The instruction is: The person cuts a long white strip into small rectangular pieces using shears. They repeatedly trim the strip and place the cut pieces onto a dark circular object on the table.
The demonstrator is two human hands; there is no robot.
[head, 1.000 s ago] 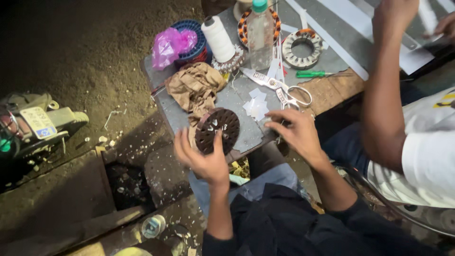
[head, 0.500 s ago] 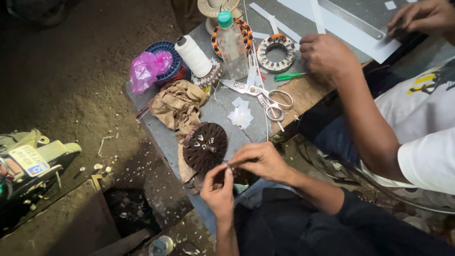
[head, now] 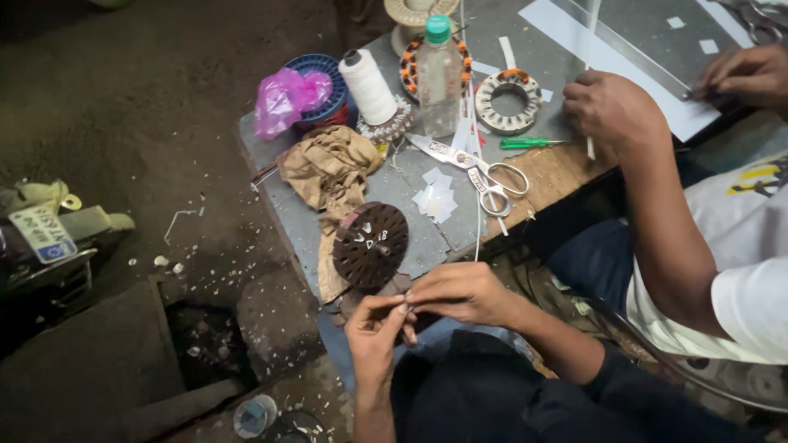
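The left hand [head: 373,328] and right hand [head: 455,291] meet at the fingertips, pinched together on something too small to make out, perhaps a slip of paper or a wire end. Just beyond the fingers, touching the near edge of the worktop [head: 414,246], lies the dark slotted disc [head: 371,244], tilted toward them. The step in hand looks like readying a small piece for the disc's slots; the next move would call for a fine, steady pinch. Past the disc to the left lies a brown rag [head: 327,168]; to the right, white paper scraps [head: 435,197] and scissors [head: 484,176]. Farther off stand a thread spool [head: 368,86], a clear bottle [head: 439,78] and a wound ring [head: 509,100]. A co-worker's hand [head: 611,111] rests far right.
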